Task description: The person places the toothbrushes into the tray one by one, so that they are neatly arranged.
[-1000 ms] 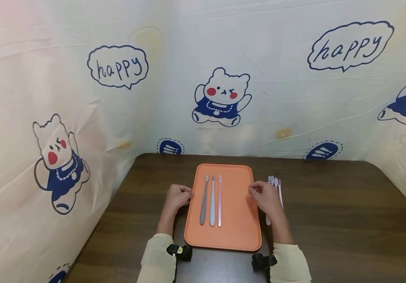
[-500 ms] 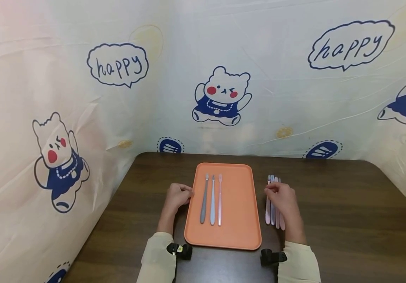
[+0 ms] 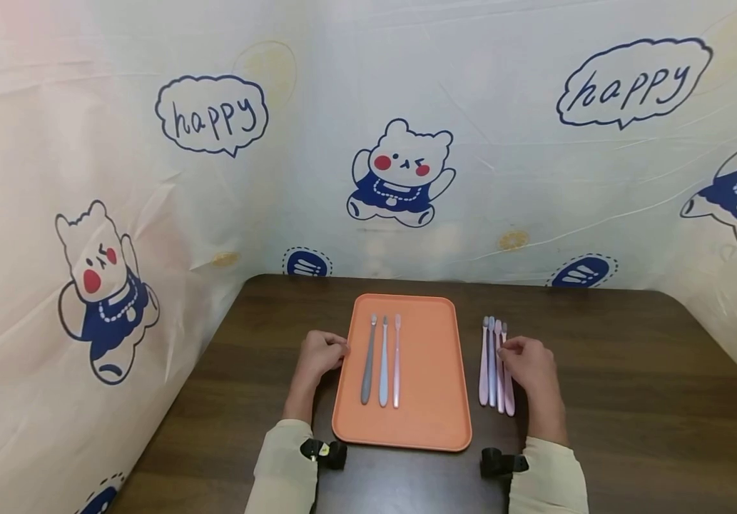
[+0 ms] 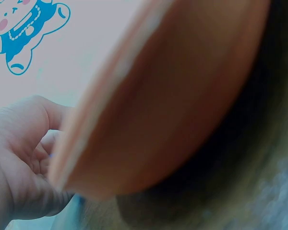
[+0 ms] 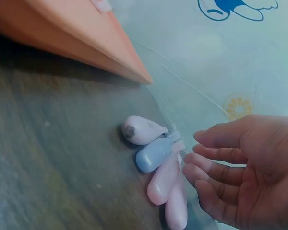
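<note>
Three toothbrushes lie side by side on the orange tray (image 3: 432,378): a grey one (image 3: 366,375), a light blue one (image 3: 384,375) and a pink one (image 3: 397,375). My left hand (image 3: 318,353) grips the tray's left rim; in the left wrist view this hand (image 4: 21,155) has its fingers curled at the tray edge (image 4: 149,105). My right hand (image 3: 535,368) is beside several pink, lilac and blue toothbrushes (image 3: 484,375) right of the tray. The right wrist view shows the hand (image 5: 254,167) with fingers loosely bent, holding nothing, near their handles (image 5: 153,155).
The dark wooden table (image 3: 625,385) extends around the tray, with more of its surface to the right. A pale curtain (image 3: 509,185) printed with bears and "happy" bubbles stands behind the table and along its sides.
My right hand has moved right, from over the tray's right edge to the right side of the toothbrush group, uncovering more of it. My left hand has stayed at the tray's rim.
</note>
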`<state>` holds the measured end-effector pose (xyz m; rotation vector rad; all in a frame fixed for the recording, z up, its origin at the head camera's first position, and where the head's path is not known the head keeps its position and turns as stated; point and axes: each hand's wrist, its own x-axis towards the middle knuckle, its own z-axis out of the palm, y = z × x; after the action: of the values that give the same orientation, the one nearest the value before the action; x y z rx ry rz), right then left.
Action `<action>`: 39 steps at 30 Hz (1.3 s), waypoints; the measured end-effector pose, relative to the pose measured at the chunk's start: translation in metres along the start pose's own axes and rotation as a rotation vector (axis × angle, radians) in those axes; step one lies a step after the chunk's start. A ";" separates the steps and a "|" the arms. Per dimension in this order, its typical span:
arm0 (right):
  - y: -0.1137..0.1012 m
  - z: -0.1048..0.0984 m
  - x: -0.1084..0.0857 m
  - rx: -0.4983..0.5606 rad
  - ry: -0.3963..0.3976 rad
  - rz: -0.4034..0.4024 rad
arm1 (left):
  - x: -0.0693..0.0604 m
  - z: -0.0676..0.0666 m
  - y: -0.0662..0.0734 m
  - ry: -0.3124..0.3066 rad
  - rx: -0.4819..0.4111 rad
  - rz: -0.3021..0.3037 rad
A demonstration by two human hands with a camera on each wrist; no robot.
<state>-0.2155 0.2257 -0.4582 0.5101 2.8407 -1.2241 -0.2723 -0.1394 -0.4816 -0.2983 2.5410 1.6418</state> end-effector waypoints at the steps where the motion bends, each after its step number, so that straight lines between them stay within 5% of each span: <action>1: 0.001 0.000 0.000 -0.010 0.001 -0.002 | 0.000 0.000 -0.001 0.000 0.001 0.000; 7: 0.006 -0.005 -0.001 -0.047 -0.011 0.010 | 0.000 0.001 -0.003 -0.003 -0.004 -0.004; 19: 0.008 -0.015 -0.005 0.001 -0.160 0.124 | 0.002 0.001 -0.003 0.003 0.002 -0.005; 39: 0.011 -0.014 -0.004 0.050 -0.123 0.149 | 0.002 0.000 -0.001 0.007 0.010 0.009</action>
<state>-0.2067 0.2410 -0.4557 0.6130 2.6246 -1.2562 -0.2738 -0.1400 -0.4828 -0.2925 2.5587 1.6340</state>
